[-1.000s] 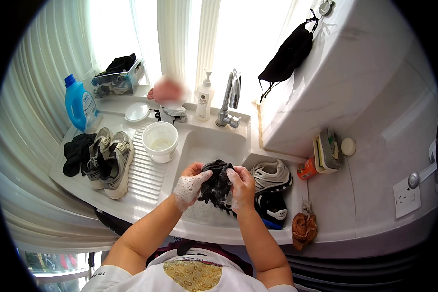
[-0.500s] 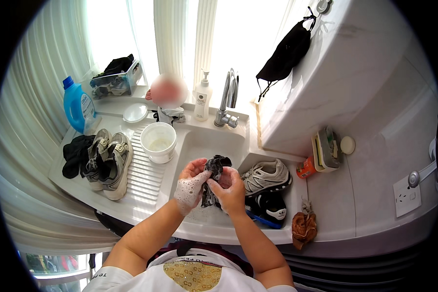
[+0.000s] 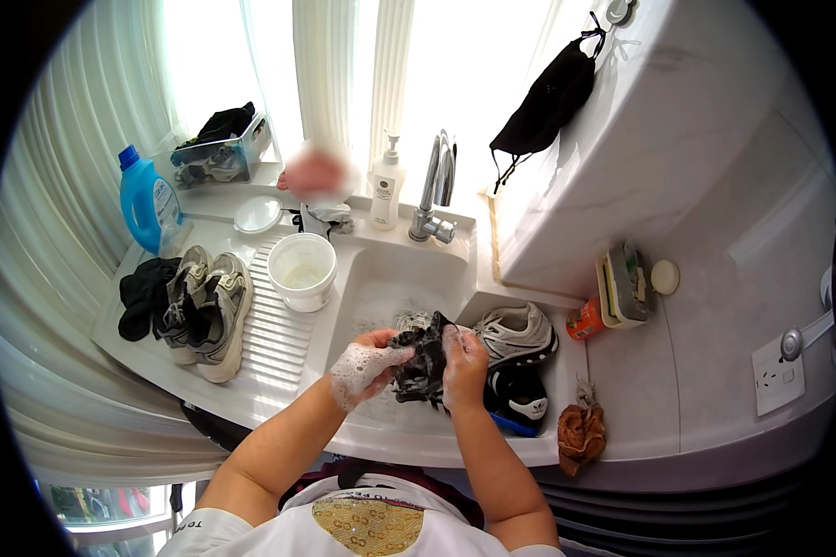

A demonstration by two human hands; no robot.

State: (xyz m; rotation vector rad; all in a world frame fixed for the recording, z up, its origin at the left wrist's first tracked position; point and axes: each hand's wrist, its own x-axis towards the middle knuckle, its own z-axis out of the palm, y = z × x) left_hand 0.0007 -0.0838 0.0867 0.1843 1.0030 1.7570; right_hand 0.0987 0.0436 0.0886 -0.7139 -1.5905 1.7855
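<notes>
Dark, wet, crumpled cloth (image 3: 423, 367) bunched over the sink (image 3: 381, 278), clenched between sudsy left hand (image 3: 364, 364) (white with foam) and right hand (image 3: 464, 367).

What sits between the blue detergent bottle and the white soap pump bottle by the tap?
In the head view, a round white lid and a crumpled grey cloth lie between the detergent bottle and pump bottle.
</notes>
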